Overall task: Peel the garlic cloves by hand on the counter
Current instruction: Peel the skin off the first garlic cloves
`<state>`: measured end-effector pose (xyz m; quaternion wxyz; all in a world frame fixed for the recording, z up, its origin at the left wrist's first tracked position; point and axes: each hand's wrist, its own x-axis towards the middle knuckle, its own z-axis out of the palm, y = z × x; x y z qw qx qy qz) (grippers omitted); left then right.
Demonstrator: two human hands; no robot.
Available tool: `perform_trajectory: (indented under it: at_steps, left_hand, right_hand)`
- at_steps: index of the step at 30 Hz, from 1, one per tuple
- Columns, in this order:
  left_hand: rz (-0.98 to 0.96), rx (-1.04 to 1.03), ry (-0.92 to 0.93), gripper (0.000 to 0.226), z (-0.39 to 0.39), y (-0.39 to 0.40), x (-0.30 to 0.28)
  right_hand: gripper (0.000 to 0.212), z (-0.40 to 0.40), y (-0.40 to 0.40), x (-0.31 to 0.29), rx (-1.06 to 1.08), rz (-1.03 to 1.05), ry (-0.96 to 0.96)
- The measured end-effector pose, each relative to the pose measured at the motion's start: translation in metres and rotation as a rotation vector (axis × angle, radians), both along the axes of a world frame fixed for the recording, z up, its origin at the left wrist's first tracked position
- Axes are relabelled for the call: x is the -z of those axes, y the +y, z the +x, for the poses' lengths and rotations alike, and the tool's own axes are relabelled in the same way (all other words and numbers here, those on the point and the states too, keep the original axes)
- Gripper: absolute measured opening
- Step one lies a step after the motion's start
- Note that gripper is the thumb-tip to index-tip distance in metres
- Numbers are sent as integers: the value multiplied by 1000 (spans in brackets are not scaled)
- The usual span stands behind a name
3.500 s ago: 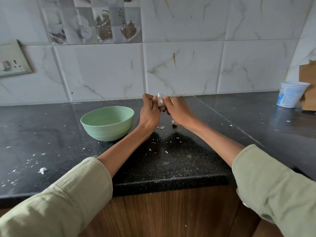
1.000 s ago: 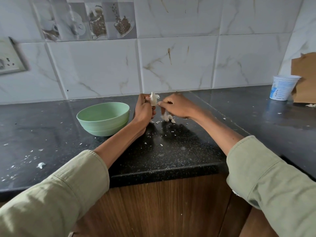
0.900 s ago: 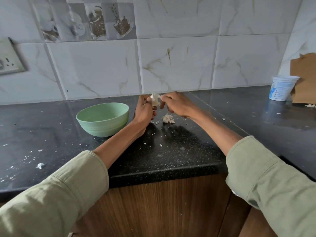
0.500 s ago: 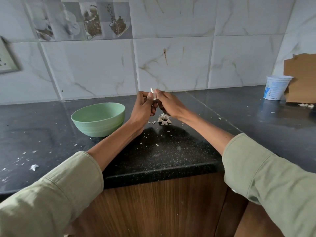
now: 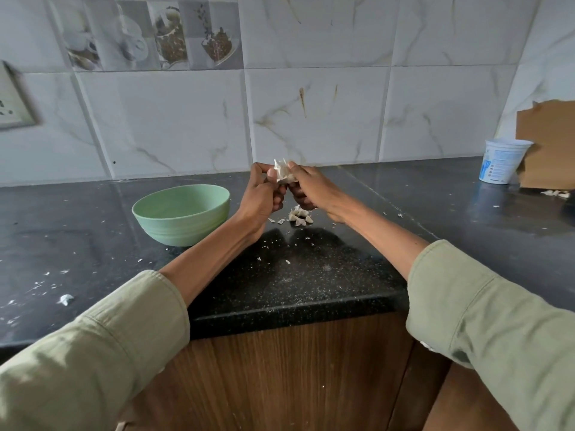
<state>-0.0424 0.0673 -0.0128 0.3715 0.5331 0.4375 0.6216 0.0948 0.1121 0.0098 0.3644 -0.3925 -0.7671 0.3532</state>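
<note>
A garlic clove [image 5: 282, 175] is held above the counter [image 5: 311, 275], pinched between the curled fingers of the left hand [image 5: 264, 194] and right hand [image 5: 308, 189], apparently in mid-peel; next, the loosened papery skin would need stripping off onto the peel pile [image 5: 299, 216].

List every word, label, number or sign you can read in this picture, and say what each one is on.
None can be read.
White plastic cup: blue printed label, lines too small and blurred to read.
Decorative wall tiles: pictures of cups and coffee beans, no lettering visible.
Wall socket plate: no markings legible.
Green bowl, brown cardboard: no text visible.
</note>
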Motion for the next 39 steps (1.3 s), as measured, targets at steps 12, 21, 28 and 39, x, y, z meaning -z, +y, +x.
perform_trajectory:
  at_steps: [12,21,28,39]
  left_hand:
    - [-85,-141,19,31,-5,2,1]
    - [-126,-199,-14,33,-9,7,3]
    - [-162,-148,-20,34,-8,9,4]
    - [-52,-123,218,39,-3,10,10]
  right_hand:
    - [37,10,7,-2,-21,3,-91]
    - [31,15,14,-2,-6,121,-242]
    - [37,13,27,4,-39,315,-505]
    - [23,13,15,-11,-92,113,-118]
